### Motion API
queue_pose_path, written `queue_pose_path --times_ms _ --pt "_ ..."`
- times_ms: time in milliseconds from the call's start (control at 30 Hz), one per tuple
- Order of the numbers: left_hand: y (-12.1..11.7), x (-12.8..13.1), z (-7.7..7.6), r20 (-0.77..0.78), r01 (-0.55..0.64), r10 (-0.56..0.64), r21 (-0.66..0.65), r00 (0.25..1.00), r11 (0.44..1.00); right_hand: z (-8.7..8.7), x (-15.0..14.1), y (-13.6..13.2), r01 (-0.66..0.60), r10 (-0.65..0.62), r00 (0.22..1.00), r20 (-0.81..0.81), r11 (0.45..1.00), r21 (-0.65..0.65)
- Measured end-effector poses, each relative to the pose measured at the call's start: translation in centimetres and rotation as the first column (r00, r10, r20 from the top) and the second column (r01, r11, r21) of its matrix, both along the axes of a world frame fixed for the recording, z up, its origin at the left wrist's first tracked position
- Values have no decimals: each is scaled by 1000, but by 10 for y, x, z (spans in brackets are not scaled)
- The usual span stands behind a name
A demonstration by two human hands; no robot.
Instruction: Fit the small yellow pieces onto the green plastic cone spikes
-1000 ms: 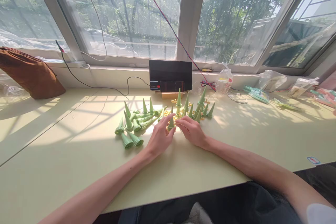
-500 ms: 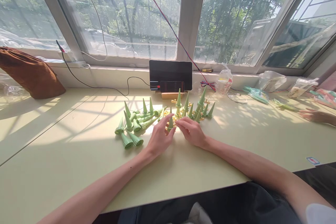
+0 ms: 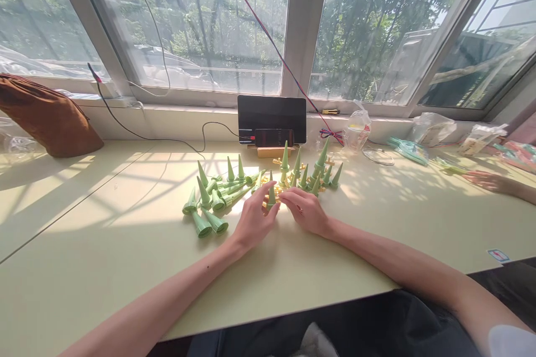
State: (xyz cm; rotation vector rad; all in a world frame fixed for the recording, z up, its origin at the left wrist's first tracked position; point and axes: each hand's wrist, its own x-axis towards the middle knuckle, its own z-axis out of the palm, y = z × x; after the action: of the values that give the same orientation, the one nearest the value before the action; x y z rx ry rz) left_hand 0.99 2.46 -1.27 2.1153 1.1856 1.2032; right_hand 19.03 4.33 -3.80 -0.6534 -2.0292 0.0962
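Note:
My left hand (image 3: 256, 216) curls its thumb and fingers around the base of an upright green plastic cone-shaped spike (image 3: 271, 192). Close by on the right, my right hand (image 3: 305, 210) has its fingertips pinched together beside that spike; whatever they hold is too small or hidden to make out. Small yellow plastic pieces lie behind and between my hands, partly covered by them. More green spikes (image 3: 320, 163) with yellow side pieces stand behind my right hand. To the left of my left hand is a group of green spikes (image 3: 218, 226), some upright and some lying with hollow ends showing.
A phone (image 3: 274, 137) and a tablet (image 3: 272, 111) lean on a small stand (image 3: 274, 152) at the windowsill. A brown drawstring bag (image 3: 50, 117) is at far left. Another person's hand (image 3: 488, 180) rests at the right, near plastic-wrapped items. A plastic cup (image 3: 358, 131) stands by the window.
My hands stay almost in the same place around the green spike. At the right, the other person's hand has moved a little to the left.

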Motion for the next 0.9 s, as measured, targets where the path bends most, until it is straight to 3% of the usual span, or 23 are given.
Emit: queue_pose_path --times_ms 900 --pt "2 0 -6 -43 26 -27 -29 999 999 -6 1 0 57 -55 992 114 998 -13"
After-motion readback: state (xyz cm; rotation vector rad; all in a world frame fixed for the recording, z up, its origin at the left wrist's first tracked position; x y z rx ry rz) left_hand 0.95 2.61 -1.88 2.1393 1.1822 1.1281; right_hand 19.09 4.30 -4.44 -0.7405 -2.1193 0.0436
